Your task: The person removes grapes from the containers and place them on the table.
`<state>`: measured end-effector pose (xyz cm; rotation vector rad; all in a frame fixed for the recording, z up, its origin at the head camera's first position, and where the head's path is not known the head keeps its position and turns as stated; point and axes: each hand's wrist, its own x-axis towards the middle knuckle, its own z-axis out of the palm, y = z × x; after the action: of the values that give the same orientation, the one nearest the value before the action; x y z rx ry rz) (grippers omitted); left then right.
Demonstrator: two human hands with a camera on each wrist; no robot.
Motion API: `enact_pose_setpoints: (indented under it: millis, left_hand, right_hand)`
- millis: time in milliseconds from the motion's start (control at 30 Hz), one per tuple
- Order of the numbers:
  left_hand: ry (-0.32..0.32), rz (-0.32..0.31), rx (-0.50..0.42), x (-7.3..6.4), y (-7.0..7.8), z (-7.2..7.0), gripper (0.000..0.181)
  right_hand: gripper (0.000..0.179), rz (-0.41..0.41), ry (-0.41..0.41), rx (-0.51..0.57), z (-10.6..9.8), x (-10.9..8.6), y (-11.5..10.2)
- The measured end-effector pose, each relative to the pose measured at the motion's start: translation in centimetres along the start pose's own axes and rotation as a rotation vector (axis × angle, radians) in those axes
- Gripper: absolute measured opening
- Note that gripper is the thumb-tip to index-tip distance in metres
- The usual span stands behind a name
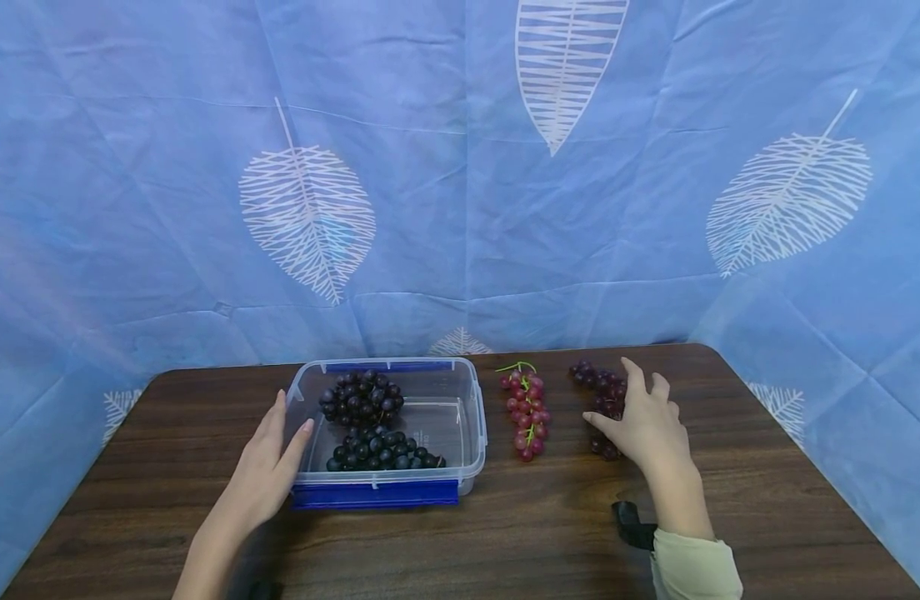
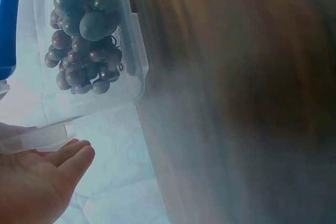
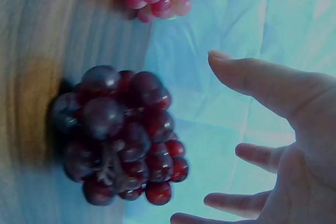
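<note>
A clear plastic container point(image 1: 471, 467) with blue clips stands left of the table's middle. Inside lie a purple-black grape bunch point(image 1: 361, 398) and a dark blue-black bunch point(image 1: 385, 451). My left hand point(image 1: 261, 471) holds the container's left wall, thumb over the rim on the inner side and fingers outside. At the right, my right hand point(image 1: 647, 421) hovers with fingers spread beside a dark red grape bunch point(image 3: 123, 135). Thumb and fingers are apart from that bunch in the right wrist view. Between container and right hand lies a pinkish-red grape bunch point(image 1: 527, 412) with green stems.
The dark wooden table point(image 1: 520, 542) reaches back to a blue cloth backdrop point(image 1: 430, 183) with white leaf prints. A black strap point(image 1: 631, 527) shows at my right wrist. The container's front blue clip point(image 1: 373, 494) hangs outward.
</note>
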<state>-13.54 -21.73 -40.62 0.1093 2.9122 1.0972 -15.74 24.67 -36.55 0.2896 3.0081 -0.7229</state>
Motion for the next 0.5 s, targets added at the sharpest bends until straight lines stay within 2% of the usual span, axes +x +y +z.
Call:
enact_pose_setpoints:
  millis: [200,333,500]
  left_hand:
    - [0.015,0.02,-0.013,0.1,-0.2,0.1,0.084]
    - [0.022,0.027,-0.016,0.1,-0.3,0.1,0.083]
    - [0.026,0.025,-0.011,0.1,-0.3,0.1,0.083]
  right_hand:
    - [0.101,-0.061,0.015,0.004,-0.4,-0.3,-0.7]
    - [0.096,-0.161,0.071,0.018,-0.6,-0.8,-1.7]
    - [0.087,-0.307,0.134,0.056,-0.6,-1.8,-4.0]
